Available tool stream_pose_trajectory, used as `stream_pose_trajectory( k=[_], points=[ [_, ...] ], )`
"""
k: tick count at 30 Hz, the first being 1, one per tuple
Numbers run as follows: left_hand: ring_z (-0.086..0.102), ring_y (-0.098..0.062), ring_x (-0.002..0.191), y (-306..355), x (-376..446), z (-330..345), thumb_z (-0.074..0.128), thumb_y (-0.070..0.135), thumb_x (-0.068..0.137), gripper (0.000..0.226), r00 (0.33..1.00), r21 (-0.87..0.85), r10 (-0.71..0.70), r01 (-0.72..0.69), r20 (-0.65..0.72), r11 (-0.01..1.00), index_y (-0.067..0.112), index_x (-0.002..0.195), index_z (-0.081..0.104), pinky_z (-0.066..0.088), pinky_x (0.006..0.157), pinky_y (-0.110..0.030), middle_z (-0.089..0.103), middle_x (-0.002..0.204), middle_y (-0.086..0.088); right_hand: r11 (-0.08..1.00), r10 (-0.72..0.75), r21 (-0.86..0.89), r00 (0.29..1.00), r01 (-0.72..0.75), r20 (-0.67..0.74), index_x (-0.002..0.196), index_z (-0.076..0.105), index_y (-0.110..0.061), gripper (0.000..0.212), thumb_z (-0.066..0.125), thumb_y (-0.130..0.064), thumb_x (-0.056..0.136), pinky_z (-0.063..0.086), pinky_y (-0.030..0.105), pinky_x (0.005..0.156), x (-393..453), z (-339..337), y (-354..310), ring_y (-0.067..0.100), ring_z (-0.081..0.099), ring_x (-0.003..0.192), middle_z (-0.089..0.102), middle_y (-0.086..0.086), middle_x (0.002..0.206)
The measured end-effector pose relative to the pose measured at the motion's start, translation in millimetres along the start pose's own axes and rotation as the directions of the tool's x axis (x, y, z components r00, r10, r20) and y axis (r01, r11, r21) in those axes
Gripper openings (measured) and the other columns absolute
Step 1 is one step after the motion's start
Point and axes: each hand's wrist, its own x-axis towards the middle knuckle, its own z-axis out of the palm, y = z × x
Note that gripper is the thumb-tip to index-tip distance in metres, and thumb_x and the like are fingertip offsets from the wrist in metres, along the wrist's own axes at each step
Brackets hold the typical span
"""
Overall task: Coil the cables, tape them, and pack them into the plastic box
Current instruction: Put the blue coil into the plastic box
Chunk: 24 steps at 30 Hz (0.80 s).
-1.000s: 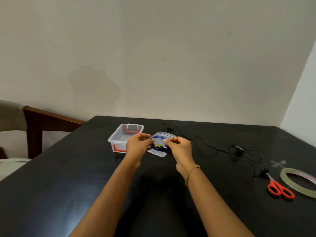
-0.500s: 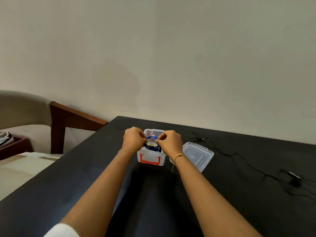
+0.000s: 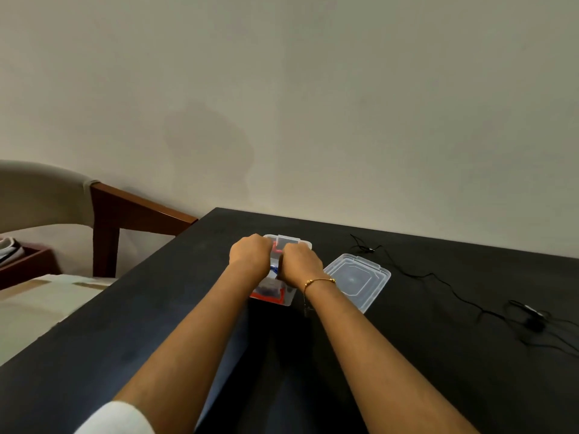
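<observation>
Dark counter [image 3: 407,355] carries a clear plastic box [image 3: 289,300]. Left hand [image 3: 249,253] and right hand [image 3: 300,261], both curled into fists, press down inside it on a blue coiled cable [image 3: 273,270]. Beside the right hand lies the lid [image 3: 357,278]; beyond it, a loose black cable [image 3: 438,277].

Clear box [image 3: 302,245] (red latches), blue cable [image 3: 273,270], black table [image 3: 438,355].
</observation>
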Motion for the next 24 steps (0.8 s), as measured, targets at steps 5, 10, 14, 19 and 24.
stream_pose_trajectory(
  k=[5, 10, 14, 19, 24],
  points=[
    [0.060, -0.024, 0.102, 0.9, -19.3, -6.6, 0.056, 0.008, 0.089, 0.026, 0.999, 0.021, 0.033, -0.034, 0.043, 0.999, 0.004, 0.115, 0.056, 0.048, 0.088, -0.030, 0.061, 0.113, -0.013, 0.989, -0.014, 0.147, 0.997, 0.026, -0.080, 0.115, 0.061, -0.003, 0.028, 0.057, -0.017, 0.091, 0.049, 0.030, 0.088, -20.4, -3.9, -0.7, 0.027, 0.061, 0.105, 0.063, 0.016, 0.112],
    [0.064, -0.022, 0.093, 13.5, -44.5, -5.9, 0.057, 0.015, 0.090, 0.022, 0.986, -0.117, 0.013, -0.032, -0.165, 0.993, 0.008, 0.110, 0.059, 0.052, 0.084, -0.030, 0.065, 0.104, -0.010, 0.965, -0.010, 0.250, 0.966, 0.076, -0.257, 0.104, 0.067, -0.003, 0.023, 0.058, -0.019, 0.090, 0.047, 0.025, 0.075, -53.8, -21.1, 24.2, 0.024, 0.064, 0.097, 0.068, 0.014, 0.106],
    [0.062, -0.021, 0.095, 70.8, -73.6, 2.2, 0.047, 0.021, 0.094, 0.020, 0.924, -0.312, 0.059, -0.188, -0.378, 0.931, 0.009, 0.106, 0.059, 0.048, 0.081, -0.030, 0.066, 0.104, -0.007, 0.970, 0.071, 0.243, 0.938, 0.015, -0.339, 0.093, 0.068, -0.006, 0.018, 0.055, -0.019, 0.091, 0.050, 0.029, 0.071, -84.0, -33.1, 63.3, 0.023, 0.064, 0.088, 0.069, 0.011, 0.093],
    [0.061, -0.019, 0.086, 158.7, -98.5, 30.4, 0.049, 0.016, 0.089, 0.016, 0.921, -0.485, 0.130, -0.309, -0.366, 0.818, 0.009, 0.093, 0.063, 0.039, 0.065, -0.025, 0.068, 0.095, -0.007, 0.966, 0.226, 0.201, 0.908, -0.162, -0.352, 0.085, 0.069, -0.004, 0.021, 0.049, -0.011, 0.089, 0.054, 0.039, 0.072, -122.2, -37.0, 142.3, 0.028, 0.062, 0.088, 0.067, 0.013, 0.092],
    [0.061, -0.015, 0.090, 230.9, -109.2, 61.1, 0.054, 0.016, 0.088, 0.017, 0.948, -0.616, 0.149, -0.298, -0.281, 0.730, 0.014, 0.103, 0.061, 0.048, 0.074, -0.026, 0.066, 0.102, -0.003, 0.940, 0.341, 0.086, 0.887, -0.331, -0.311, 0.113, 0.063, -0.013, 0.026, 0.049, -0.014, 0.091, 0.043, 0.039, 0.095, -155.6, -32.2, 231.1, 0.028, 0.035, 0.125, 0.044, 0.009, 0.135]
  ],
)
